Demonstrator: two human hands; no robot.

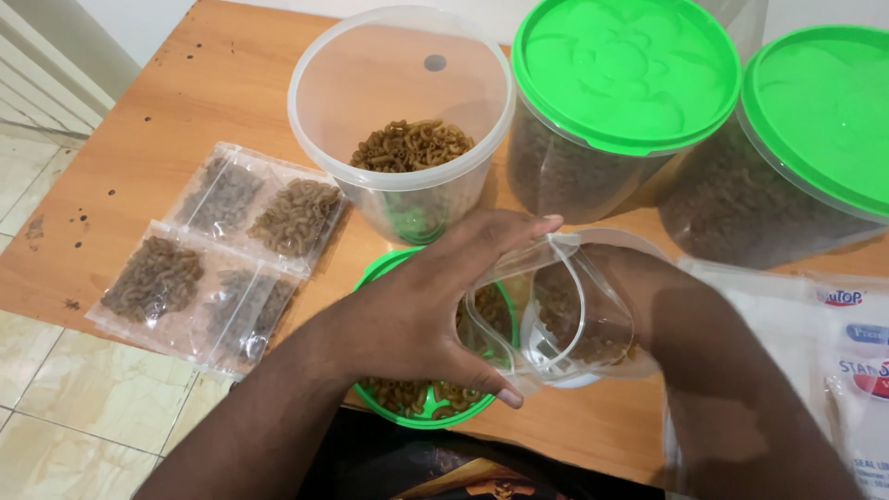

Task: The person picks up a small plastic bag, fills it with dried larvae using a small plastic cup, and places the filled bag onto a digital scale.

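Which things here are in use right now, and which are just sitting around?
In use: left hand, right hand, clear bag, green lid with pasta, open tub.
Sitting around: filled packets, two lidded tubs, stack of empty bags.

Wooden table [185,102], pale tiled floor [56,389]

The clear plastic zip pouch [556,310], partly filled with brown elbow pasta [565,306], is held open-mouthed and tilted above the table edge, gripped at its rim by the left hand [417,315], with the right hand [667,306] inside it, beside the green lid [421,407] bearing loose pasta.
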